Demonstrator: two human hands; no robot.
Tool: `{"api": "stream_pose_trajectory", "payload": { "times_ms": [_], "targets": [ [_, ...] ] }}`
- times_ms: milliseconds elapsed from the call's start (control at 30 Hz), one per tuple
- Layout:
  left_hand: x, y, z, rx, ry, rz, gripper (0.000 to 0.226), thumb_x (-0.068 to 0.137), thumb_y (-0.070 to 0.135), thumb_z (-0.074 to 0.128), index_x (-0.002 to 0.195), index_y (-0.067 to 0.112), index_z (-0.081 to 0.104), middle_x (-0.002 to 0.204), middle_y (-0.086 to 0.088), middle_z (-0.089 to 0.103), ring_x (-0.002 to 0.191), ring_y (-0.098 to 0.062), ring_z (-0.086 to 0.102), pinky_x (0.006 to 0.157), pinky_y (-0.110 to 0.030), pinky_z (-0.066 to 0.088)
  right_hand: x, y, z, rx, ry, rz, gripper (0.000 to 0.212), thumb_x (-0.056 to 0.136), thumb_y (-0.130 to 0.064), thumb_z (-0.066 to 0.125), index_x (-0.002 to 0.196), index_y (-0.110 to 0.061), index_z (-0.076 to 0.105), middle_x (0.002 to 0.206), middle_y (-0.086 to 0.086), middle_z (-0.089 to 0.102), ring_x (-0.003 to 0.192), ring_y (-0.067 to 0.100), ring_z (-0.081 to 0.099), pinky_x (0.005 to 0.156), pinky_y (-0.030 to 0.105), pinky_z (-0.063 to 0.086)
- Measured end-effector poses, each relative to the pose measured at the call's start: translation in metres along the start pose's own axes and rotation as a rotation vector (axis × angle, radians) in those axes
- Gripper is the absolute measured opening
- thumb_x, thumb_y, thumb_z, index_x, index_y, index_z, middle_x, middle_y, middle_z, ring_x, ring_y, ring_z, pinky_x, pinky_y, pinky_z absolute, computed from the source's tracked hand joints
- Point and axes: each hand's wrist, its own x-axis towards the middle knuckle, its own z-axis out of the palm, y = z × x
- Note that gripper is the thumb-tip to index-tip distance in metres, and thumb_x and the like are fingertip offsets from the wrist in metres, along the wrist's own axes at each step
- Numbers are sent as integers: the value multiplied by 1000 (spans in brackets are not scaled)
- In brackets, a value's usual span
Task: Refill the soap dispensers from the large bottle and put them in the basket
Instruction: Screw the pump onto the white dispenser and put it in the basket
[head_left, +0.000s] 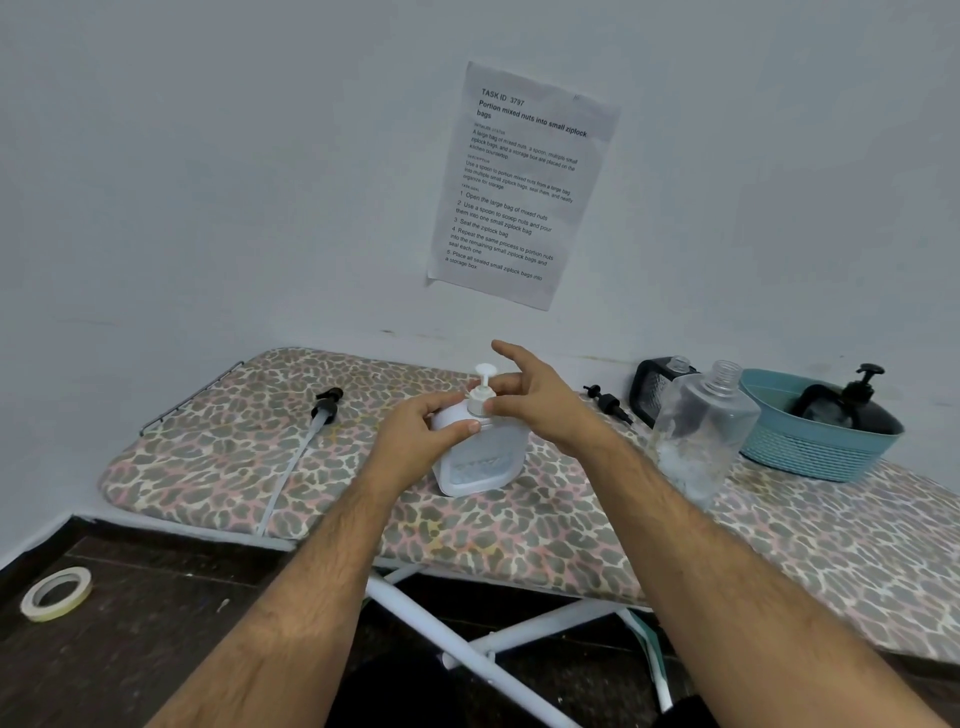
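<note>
1. Centre of the ironing board (519, 540), with its leopard-print cover: a white soap dispenser (475, 462) stands upright, white pump head (484, 387) seated on its neck.
2. The left hand (415, 434) grips the dispenser's upper body, thumb across the front and fingers curled round the shoulder.
3. The right hand (540, 400) is up at the pump collar: thumb and a bent finger pinch it, while the index finger sticks out straight toward the wall.
4. Just right of the hands stands the large clear bottle (701, 431), cap off, threaded neck open, only a little liquid or foam low inside.
5. Behind it, against the wall, a dark dispenser body (654, 387) with an open clear neck; a loose black pump (607, 402) lies on the board just beside it.
6. Far right, the teal basket (815, 452) sits on the board, and a black dispenser (852, 410) with its pump on already leans inside it.
7. Left of the hands, a long black pump with a white dip tube (306, 447) lies flat on the cover, well apart from the white dispenser.
8. A printed sheet (519, 182) is stuck on the wall above; a roll of tape (56, 593) lies on the dark floor at lower left.
</note>
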Motion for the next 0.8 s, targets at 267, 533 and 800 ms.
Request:
{"api": "stream_pose_trajectory", "payload": {
  "times_ms": [267, 533, 800],
  "targets": [
    [1, 0, 0, 4, 7, -6, 46, 79, 32, 81, 122, 24, 68, 112, 15, 68, 101, -2, 66, 92, -35, 56, -2, -3, 7, -133, 129, -41, 72, 74, -14, 84, 137, -23, 49, 96, -2, 66, 85, 6, 62, 80, 22, 47],
    [-1, 3, 0, -7, -3, -1, 40, 80, 28, 80, 118, 30, 68, 107, 21, 68, 97, 1, 66, 89, -32, 56, -1, -8, -4, -88, -3, 17, 72, 84, 0, 69, 147, -23, 40, 98, -6, 71, 97, 3, 64, 82, 20, 45],
    [-2, 6, 0, 16, -8, 0, 42, 81, 27, 79, 121, 27, 67, 103, 24, 65, 96, 3, 64, 88, -28, 55, 1, -8, -3, -200, -7, -41, 67, 86, -6, 69, 144, -25, 42, 101, 2, 71, 94, 17, 65, 86, 31, 49]
  ]
}}
